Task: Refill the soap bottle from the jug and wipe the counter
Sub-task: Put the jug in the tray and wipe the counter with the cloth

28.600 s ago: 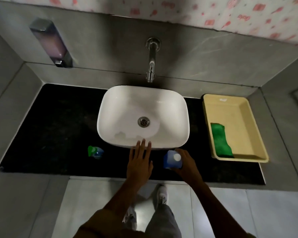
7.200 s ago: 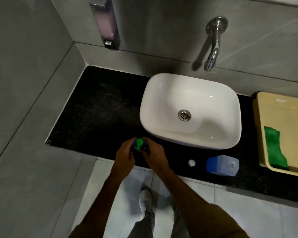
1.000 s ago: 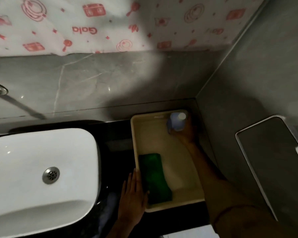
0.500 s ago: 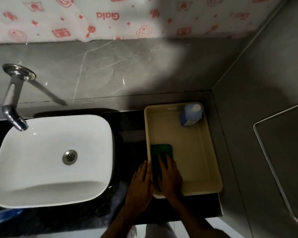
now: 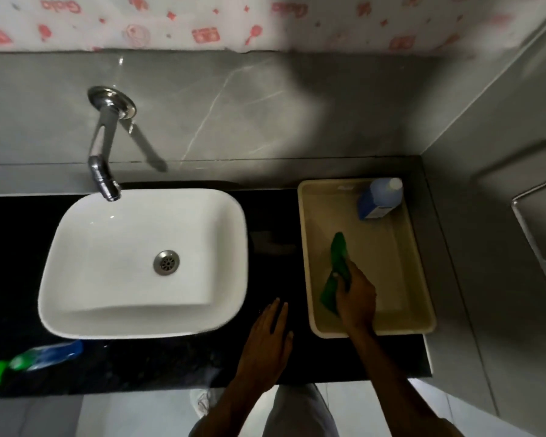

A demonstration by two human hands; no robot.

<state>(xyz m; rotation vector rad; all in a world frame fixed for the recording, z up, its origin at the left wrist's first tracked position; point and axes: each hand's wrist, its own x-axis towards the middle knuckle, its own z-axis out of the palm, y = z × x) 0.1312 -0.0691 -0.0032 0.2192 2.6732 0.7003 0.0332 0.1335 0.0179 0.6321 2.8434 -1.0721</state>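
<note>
**Right hand lifts the green cloth from the tray**

The right hand [image 5: 355, 299] is closed around a green cloth [image 5: 337, 269] inside the cream tray [image 5: 421, 279], which sits at the right end of the black table [image 5: 158, 367]. The cloth is bunched in the fingers, with one end trailing toward the tray's far side and the other hanging below the grip by the tray's left wall. The left hand [image 5: 265, 343] lies flat and open on the table, fingers spread, just left of the tray's near left corner and holding nothing.

The blue jug [image 5: 379, 201] stands in the far right corner of the tray, its white cap on, well apart from the cloth. The soap bottle [image 5: 38, 357], blue with a green top, lies on its side near the table's front edge at the left end, in front of the white basin's [image 5: 133, 234] near left corner. The basin sits in the middle of the table, with a chrome tap [image 5: 103, 146] coming out of the grey wall over its far rim.
</note>
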